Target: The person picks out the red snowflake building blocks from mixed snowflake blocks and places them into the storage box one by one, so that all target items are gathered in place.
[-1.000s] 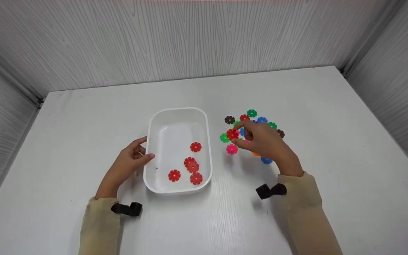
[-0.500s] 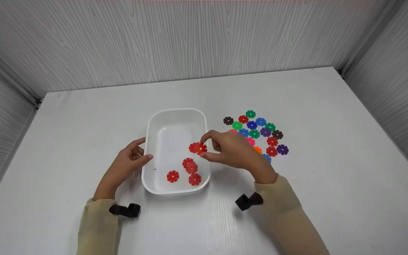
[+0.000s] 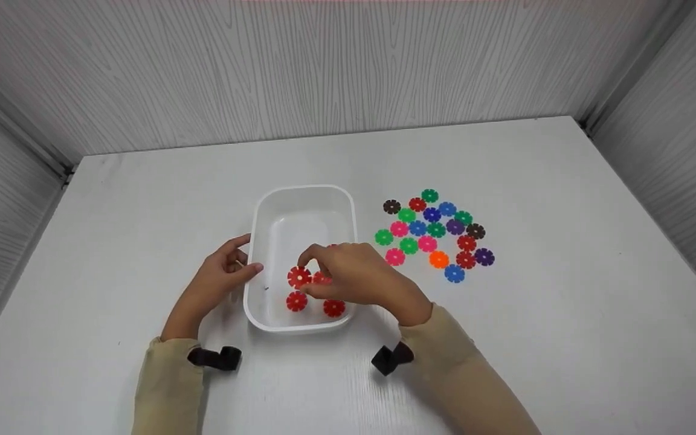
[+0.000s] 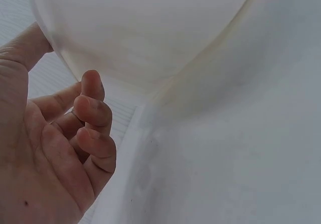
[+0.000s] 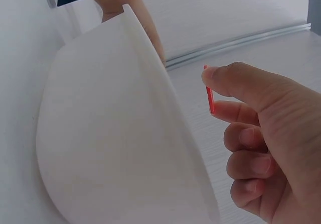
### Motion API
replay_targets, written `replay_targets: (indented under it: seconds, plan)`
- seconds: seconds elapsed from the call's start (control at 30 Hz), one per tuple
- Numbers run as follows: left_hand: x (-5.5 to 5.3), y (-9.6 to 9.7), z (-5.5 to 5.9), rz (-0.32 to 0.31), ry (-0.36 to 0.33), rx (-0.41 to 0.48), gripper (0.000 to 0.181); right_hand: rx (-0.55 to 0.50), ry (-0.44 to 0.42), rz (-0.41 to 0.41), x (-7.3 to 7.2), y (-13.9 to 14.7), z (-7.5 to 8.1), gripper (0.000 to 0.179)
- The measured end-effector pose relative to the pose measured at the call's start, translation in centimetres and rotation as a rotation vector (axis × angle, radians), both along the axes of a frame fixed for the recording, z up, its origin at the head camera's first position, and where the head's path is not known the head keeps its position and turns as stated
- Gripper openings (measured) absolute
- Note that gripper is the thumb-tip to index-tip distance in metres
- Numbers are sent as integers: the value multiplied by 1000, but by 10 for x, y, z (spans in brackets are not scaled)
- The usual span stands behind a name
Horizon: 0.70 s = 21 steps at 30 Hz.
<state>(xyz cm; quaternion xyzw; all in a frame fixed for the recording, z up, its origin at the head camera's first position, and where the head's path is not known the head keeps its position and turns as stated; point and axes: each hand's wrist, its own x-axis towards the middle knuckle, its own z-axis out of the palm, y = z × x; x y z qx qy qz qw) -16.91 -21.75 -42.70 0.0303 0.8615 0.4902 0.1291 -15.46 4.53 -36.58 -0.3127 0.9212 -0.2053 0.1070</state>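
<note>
Pinching a red disc on edge, my right grip hangs over the near end of the tub, other red discs directly below, while my left grip, fingers loosely curled, steadies the tub's left wall.

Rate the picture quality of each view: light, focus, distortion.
Head view: even, soft light, sharp; the walls bow at the edges. Left wrist view: washed out, the white tub nearly featureless, left hand dim. Right wrist view: tub soft and overexposed, red disc seen edge-on.
</note>
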Motion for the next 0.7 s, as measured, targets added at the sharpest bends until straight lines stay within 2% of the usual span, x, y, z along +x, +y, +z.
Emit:
replay_targets:
  seconds: [0.2, 0.33, 0.43, 0.7]
  plan:
    - [0, 0, 1, -3, 8, -9, 69, 66, 24, 44, 0, -2, -8, 44]
    - [0, -1, 1, -2, 10, -8, 69, 105, 87, 88, 1, 0, -13, 45]
    - [0, -1, 2, -6, 9, 4, 69, 115, 126, 100, 2, 1, -14, 45]
    - [3, 0, 4, -7, 2, 7, 70, 112, 154, 107, 4, 2, -14, 43]
